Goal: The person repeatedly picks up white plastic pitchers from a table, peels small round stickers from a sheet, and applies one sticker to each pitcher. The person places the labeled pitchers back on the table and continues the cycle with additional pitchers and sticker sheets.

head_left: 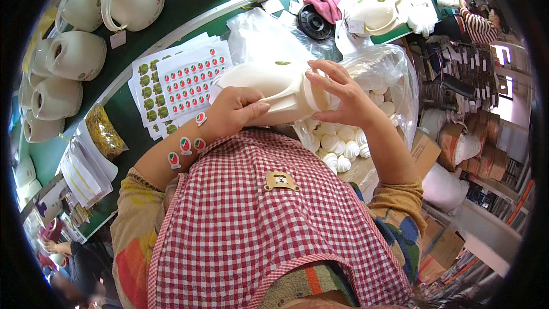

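Observation:
A cream plastic jug [269, 77] lies on its side in front of me, with its handle toward me and a small green oval sticker on its body. Closed over the handle, my left hand [239, 107] has its thumb along it. The fingers and thumb of my right hand [341, 90] curve round the cap [314, 96] at the jug's right end; the palm side is partly hidden. Several red-and-green stickers [185, 145] cling to my left forearm. A clear plastic bag [403, 74] of white screw stoppers [346, 134] is beside my right forearm.
Printed sticker sheets [191, 80] lie left of the jug on the green table [123, 117]. Several cream jugs [74, 55] stand farther left past a metal rail. Behind are a black round part [315, 22], a pink cloth [327, 6] and another jug [377, 14]. Cardboard boxes [443, 246] are stacked right.

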`<act>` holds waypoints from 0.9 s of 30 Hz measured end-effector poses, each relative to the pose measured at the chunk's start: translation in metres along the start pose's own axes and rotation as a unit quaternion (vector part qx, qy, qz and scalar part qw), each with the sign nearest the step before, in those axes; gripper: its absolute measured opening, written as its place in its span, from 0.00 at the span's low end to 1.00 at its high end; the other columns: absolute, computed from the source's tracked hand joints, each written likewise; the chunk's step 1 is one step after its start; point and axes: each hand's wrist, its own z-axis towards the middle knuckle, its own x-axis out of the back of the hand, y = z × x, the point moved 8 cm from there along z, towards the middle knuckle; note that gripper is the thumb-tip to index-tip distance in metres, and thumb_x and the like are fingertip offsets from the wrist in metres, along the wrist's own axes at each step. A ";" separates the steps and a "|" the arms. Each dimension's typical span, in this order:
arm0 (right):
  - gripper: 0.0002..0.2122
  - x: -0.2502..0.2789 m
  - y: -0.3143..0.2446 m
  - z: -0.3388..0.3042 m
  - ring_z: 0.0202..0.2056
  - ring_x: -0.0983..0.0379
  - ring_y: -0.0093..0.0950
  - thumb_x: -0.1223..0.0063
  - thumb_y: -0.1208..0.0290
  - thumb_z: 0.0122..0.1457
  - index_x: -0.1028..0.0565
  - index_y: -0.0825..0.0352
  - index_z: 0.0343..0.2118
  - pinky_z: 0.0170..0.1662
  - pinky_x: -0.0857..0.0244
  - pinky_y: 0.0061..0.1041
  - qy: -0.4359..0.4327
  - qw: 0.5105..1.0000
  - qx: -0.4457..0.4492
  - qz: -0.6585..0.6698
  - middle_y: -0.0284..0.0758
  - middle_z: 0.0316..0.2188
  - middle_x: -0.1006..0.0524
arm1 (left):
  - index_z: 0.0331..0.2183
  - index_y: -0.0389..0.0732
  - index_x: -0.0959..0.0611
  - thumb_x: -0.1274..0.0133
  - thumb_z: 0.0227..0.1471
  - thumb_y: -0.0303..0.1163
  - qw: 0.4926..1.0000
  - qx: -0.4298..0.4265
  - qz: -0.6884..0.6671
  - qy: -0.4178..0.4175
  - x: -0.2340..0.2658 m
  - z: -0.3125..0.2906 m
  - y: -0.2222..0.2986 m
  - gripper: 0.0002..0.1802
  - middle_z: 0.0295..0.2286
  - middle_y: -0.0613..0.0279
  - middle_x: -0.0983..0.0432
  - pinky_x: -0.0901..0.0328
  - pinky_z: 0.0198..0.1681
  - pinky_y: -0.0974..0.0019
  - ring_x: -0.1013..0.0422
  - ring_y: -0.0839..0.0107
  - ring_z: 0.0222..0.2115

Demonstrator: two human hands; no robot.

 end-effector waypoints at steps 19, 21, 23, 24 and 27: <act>0.33 -0.020 0.012 0.002 0.52 0.43 0.42 0.32 0.64 0.28 0.29 0.46 0.46 0.52 0.41 0.39 0.079 0.982 0.148 -0.088 0.35 0.54 0.40 | 0.24 0.36 0.22 0.51 0.51 0.35 0.998 0.005 -0.053 -0.042 0.012 0.018 -0.012 0.13 0.14 0.71 0.34 0.47 0.17 0.77 0.40 0.84 0.15; 0.32 -0.023 0.013 0.003 0.51 0.43 0.42 0.32 0.63 0.28 0.28 0.46 0.44 0.52 0.41 0.39 0.108 0.978 0.156 -0.087 0.37 0.52 0.39 | 0.24 0.36 0.22 0.52 0.52 0.35 0.998 0.007 -0.055 -0.043 0.014 0.019 -0.013 0.13 0.14 0.71 0.34 0.47 0.17 0.77 0.40 0.84 0.15; 0.30 -0.025 0.016 0.005 0.51 0.44 0.42 0.34 0.60 0.30 0.28 0.49 0.45 0.52 0.43 0.40 0.117 0.975 0.171 -0.083 0.39 0.52 0.39 | 0.24 0.36 0.22 0.52 0.52 0.35 0.997 0.009 -0.057 -0.047 0.015 0.021 -0.013 0.13 0.14 0.70 0.34 0.47 0.17 0.76 0.40 0.83 0.15; 0.29 -0.025 0.017 0.007 0.51 0.44 0.42 0.35 0.59 0.32 0.28 0.51 0.45 0.52 0.43 0.40 0.121 0.973 0.180 -0.082 0.40 0.51 0.39 | 0.24 0.36 0.22 0.52 0.52 0.35 0.997 0.009 -0.057 -0.049 0.016 0.021 -0.012 0.13 0.14 0.70 0.34 0.47 0.17 0.76 0.40 0.83 0.15; 0.30 -0.023 0.034 0.022 0.52 0.45 0.43 0.41 0.53 0.39 0.31 0.56 0.48 0.54 0.46 0.41 0.106 0.989 0.062 -0.082 0.43 0.51 0.41 | 0.23 0.36 0.23 0.52 0.53 0.36 0.998 0.009 -0.062 -0.008 0.021 0.023 -0.008 0.14 0.14 0.70 0.35 0.47 0.17 0.76 0.41 0.83 0.14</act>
